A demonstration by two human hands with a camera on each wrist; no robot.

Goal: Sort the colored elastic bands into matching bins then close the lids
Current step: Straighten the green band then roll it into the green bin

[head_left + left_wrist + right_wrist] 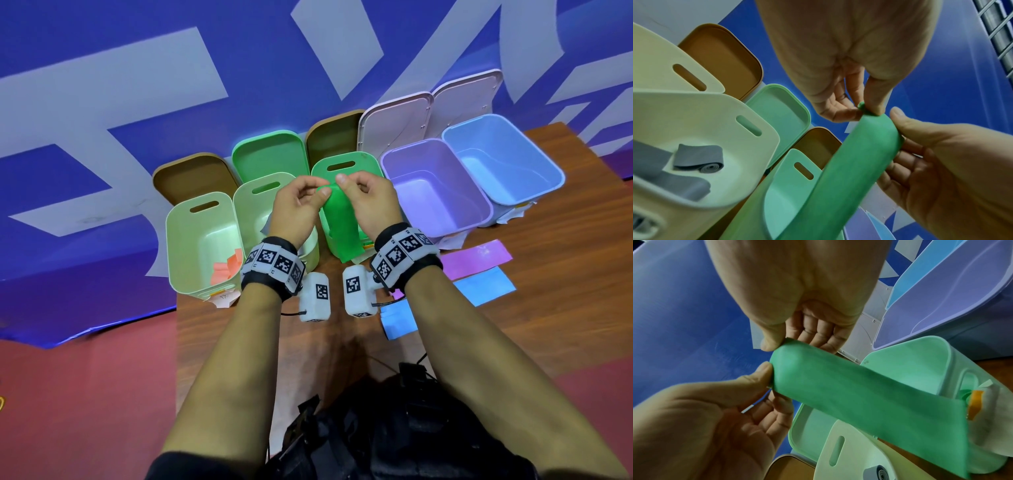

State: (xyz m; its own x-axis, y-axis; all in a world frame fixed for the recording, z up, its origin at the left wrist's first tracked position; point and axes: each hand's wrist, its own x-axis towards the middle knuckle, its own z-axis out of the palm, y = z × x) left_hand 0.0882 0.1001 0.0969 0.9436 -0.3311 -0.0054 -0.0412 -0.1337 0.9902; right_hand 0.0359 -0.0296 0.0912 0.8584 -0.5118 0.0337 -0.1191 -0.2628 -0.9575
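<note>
Over the wooden table, both hands pinch the green band's top end.

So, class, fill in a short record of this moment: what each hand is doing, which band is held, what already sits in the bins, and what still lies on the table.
left hand: pinches top edge of green band
right hand: pinches same edge
green band: hangs over green bin
far-left bin: orange band
next bin: grey bands
purple bin, blue bin: no bands visible
table: purple band, blue bands
lids: all open
</note>
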